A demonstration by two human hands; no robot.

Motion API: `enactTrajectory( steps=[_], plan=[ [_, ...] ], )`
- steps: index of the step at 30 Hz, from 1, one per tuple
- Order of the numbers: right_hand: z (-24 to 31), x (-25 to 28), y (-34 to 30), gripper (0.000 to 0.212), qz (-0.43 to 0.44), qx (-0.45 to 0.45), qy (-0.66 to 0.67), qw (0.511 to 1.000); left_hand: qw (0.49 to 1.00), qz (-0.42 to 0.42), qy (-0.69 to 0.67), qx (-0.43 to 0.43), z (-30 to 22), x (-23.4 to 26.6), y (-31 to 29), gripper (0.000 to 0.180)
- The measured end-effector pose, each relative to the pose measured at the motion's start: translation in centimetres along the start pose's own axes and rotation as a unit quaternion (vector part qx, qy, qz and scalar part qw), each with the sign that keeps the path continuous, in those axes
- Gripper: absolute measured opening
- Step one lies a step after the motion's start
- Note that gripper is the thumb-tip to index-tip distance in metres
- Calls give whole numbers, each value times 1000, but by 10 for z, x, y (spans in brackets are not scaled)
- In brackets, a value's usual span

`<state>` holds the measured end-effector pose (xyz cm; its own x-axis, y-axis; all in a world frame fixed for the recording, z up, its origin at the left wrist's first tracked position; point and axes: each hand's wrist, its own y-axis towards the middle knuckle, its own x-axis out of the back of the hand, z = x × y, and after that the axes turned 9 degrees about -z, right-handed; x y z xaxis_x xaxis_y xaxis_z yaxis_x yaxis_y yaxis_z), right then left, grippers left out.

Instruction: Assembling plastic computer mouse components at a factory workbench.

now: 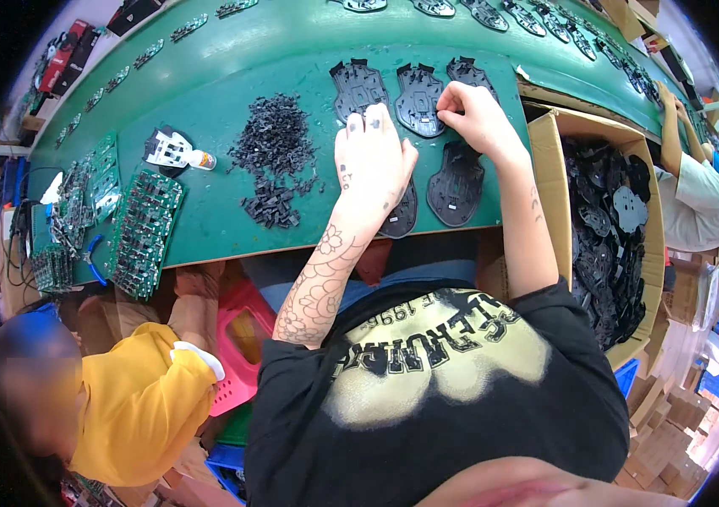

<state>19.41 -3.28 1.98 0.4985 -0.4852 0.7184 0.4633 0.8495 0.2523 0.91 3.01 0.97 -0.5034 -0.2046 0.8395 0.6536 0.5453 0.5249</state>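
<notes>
Several black plastic shells, shaped like computer mouse bases, lie in two rows on the green bench. My left hand (369, 165) reaches over the near-left shell (401, 215), its closed fingertips at the lower end of the far-left shell (358, 89). What those fingers hold, if anything, is hidden. At the right edge of the middle shell (418, 95), my right hand (479, 118) is pinched, thumb against forefinger; anything between them is too small to make out. Behind it another shell (466, 71) is partly covered. Below it lies a near-right shell (456, 190).
A heap of small black plastic pieces (273, 139) lies left of my hands. Farther left are a white-and-black part (166, 149), a small bottle (202, 160), green circuit boards (146, 221) and blue-handled pliers (94, 260). A carton (552, 169) of black shells stands right. Co-workers sit on both sides.
</notes>
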Motion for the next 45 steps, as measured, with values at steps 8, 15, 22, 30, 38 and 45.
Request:
enactTrajectory(
  steps=[8, 15, 22, 30, 38, 45],
  plan=[
    [9, 16, 30, 14, 124, -27, -75, 989, 991, -67, -103, 62, -13, 17, -20, 59],
    [84, -12, 3, 15, 15, 116, 51, 992, 949, -156, -269, -43, -9, 34, -93, 37],
    [109, -86, 10, 11, 89, 257, -17, 962, 934, -177, -307, -52, 5, 33, -131, 37],
    [102, -82, 11, 10, 87, 260, 0, 962, 921, -199, -328, -68, 15, 42, -142, 38],
    [12, 18, -17, 15, -149, -56, 249, 955, 893, -120, -409, -146, -15, 45, -81, 35],
    [-48, 27, -27, 18, -216, -136, 236, 938, 956, 24, -258, -138, -77, -3, -3, 58]
  ],
)
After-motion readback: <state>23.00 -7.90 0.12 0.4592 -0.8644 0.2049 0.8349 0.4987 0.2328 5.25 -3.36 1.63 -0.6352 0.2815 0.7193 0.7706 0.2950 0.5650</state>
